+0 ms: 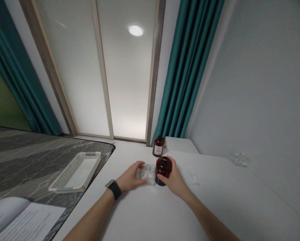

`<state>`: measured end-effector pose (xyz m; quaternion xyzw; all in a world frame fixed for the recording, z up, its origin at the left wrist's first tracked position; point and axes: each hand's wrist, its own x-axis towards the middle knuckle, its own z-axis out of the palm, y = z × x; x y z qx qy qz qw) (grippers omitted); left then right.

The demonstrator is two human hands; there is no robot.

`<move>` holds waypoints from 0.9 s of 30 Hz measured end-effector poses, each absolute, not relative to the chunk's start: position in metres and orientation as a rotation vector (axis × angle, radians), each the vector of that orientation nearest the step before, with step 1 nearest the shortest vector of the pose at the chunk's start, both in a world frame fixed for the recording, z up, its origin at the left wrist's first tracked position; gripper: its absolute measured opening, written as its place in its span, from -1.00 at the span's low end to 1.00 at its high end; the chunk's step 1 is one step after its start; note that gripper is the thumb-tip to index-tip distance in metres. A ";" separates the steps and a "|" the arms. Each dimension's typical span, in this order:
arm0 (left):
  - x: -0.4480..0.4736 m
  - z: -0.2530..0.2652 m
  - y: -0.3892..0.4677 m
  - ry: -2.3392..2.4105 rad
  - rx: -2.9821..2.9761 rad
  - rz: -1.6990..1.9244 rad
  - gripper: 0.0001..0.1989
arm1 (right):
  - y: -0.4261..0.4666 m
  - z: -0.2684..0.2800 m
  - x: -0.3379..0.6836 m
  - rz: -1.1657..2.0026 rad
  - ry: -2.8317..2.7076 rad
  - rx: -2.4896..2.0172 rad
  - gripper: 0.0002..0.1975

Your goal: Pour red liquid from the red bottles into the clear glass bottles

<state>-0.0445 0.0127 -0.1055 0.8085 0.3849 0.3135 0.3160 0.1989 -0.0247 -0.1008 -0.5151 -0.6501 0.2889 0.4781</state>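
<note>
My left hand (131, 176), with a dark watch on its wrist, curls its thumb and fingers around the left side of a clear square glass-like container (150, 174) on the white table. My right hand (173, 179) wraps round the right side of a dark red round bottle (163, 167) with a narrow open neck. The bottle stands upright, right beside the clear container. Just behind it is a second dark red bottle (158, 147) with a white label and a black top, touched by neither hand.
A small transparent piece (194, 176) lies right of my right hand, and a clear crumpled-looking item (240, 159) is farther right by the wall. At left, a white basket (54, 187) and an open book (36, 221) rest on a grey surface. A white box (181, 144) stands behind.
</note>
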 end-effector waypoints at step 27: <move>-0.053 -0.097 0.017 1.085 2.220 1.069 -0.35 | -0.001 -0.068 0.218 0.653 -2.090 -1.076 -0.12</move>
